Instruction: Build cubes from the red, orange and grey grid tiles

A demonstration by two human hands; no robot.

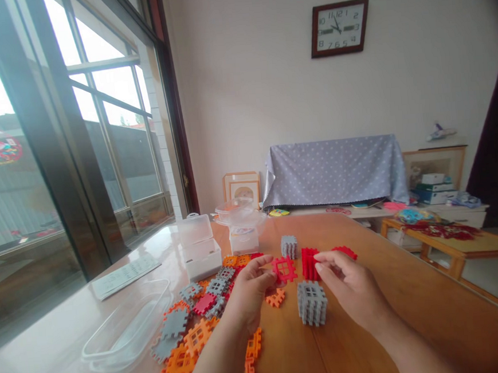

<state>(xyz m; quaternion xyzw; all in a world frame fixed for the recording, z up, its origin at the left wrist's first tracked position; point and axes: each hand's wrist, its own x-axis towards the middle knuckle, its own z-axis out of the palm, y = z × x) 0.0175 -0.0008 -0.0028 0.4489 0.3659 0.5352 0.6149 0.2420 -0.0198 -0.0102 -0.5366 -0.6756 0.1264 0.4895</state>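
Observation:
My left hand [254, 284] pinches a red interlocking tile [285, 270] with a window-like grid in its middle. Across from it, my right hand [346, 276] grips a red stack of tiles [309, 263] between thumb and fingers. A small gap separates the single tile from the stack. Just below the hands stands a grey stack of tiles [312, 303], and a smaller grey stack [289, 246] sits farther back. An orange tile [275, 298] lies by my left hand. Partly behind my right fingers is another red piece [345, 252].
Loose orange, grey and red tiles [196, 337] are heaped left of my left forearm. Beyond them are a clear plastic tub [126, 328], an open lidded box [201, 259] and another box [244, 243]. A printed sheet [126, 275] lies on the wooden table [366, 246]. A low bench [464, 244] stands right.

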